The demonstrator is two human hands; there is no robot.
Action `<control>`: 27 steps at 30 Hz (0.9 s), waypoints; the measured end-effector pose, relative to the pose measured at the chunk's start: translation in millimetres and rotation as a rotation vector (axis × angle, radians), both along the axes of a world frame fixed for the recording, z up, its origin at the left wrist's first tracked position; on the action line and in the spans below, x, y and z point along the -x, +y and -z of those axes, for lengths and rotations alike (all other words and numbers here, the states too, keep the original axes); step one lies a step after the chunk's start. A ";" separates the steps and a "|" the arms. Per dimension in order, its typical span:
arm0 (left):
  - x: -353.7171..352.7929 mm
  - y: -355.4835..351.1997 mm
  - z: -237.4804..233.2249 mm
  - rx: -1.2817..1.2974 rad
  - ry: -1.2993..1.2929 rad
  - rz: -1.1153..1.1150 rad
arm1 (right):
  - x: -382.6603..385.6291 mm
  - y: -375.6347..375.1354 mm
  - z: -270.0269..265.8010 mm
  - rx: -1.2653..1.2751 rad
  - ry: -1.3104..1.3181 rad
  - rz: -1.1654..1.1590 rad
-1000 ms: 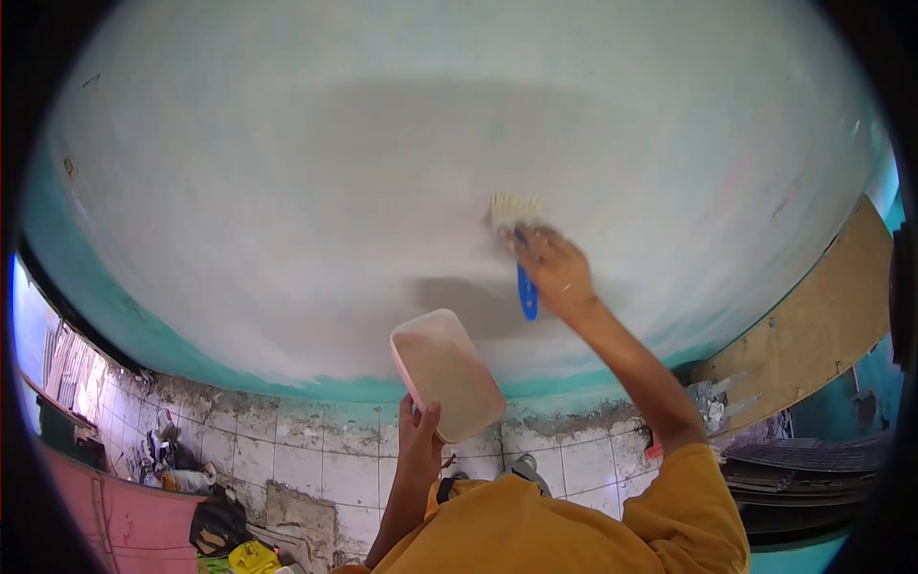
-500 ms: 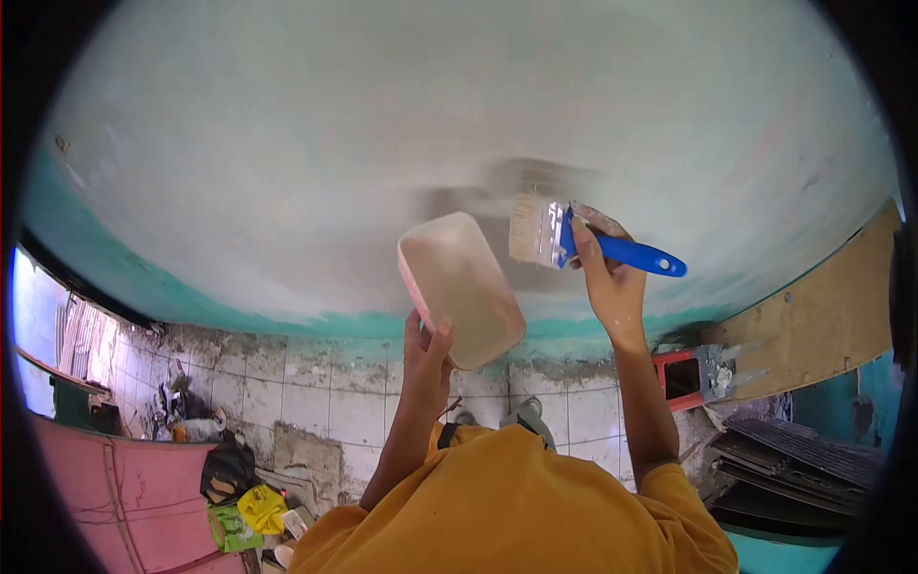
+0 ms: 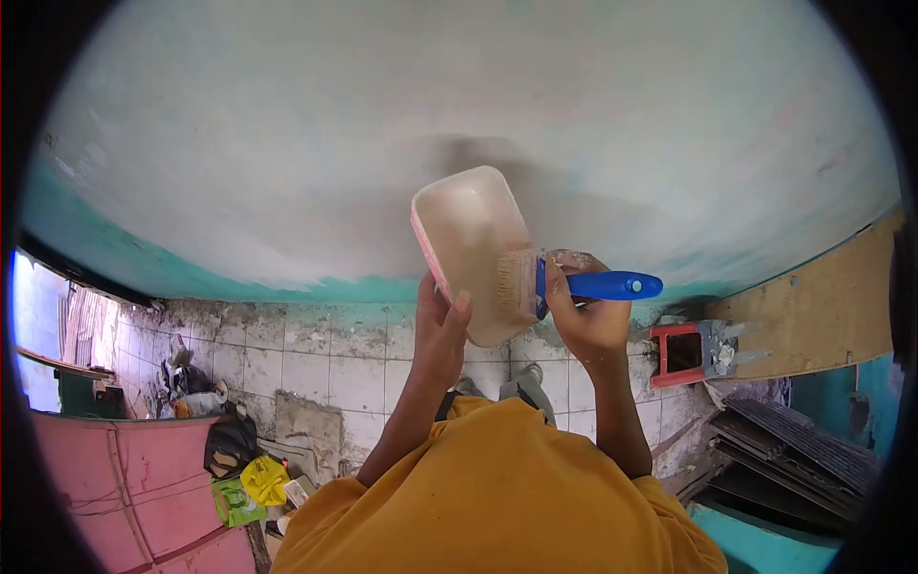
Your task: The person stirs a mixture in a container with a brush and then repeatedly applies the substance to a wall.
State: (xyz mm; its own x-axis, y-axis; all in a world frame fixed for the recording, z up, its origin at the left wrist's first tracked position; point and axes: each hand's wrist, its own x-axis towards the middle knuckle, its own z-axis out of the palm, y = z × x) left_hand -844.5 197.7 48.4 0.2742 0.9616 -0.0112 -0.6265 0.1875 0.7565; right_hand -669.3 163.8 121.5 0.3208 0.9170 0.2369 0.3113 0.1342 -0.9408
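Head view: the left hand (image 3: 442,330) clasps the left side of the tub (image 3: 478,191), before the pale wall (image 3: 287,143); holding it level seems wise. At the tub's right, the right hand (image 3: 593,320) pinches a paintbrush (image 3: 602,285), bristles over the tub; gentle wiping should limit drips. Below-left of the tub lies a yellow bag (image 3: 265,479); below-right, a red-framed object (image 3: 681,329) might hamper footing.

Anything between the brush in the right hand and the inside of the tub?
Nothing visible: the bristles of the brush lie across the open top of the tub; the left hand grips the opposite side, apart from them.
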 end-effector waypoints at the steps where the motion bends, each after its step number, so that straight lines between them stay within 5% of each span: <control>1: -1.1 -1.1 -0.6 0.009 0.002 -0.001 | -0.4 -0.2 2.3 0.004 -0.015 -0.018; 12: -12.2 -12.1 5.3 -0.071 0.086 -0.077 | 11.3 3.0 1.6 -0.026 -0.316 0.146; 17: -14.8 -16.9 2.8 -0.051 0.106 -0.108 | 4.2 -5.4 7.8 0.012 -0.020 0.158; 19: -16.1 -17.7 3.7 -0.050 0.107 -0.105 | -5.7 -10.6 13.8 -0.019 -0.088 0.147; 22: -20.4 -20.1 4.5 -0.024 0.091 -0.135 | -13.2 -20.3 14.2 -0.073 0.202 0.121; 27: -31.3 -26.7 7.2 0.032 0.056 -0.135 | -29.7 -26.4 20.3 -0.198 0.237 0.165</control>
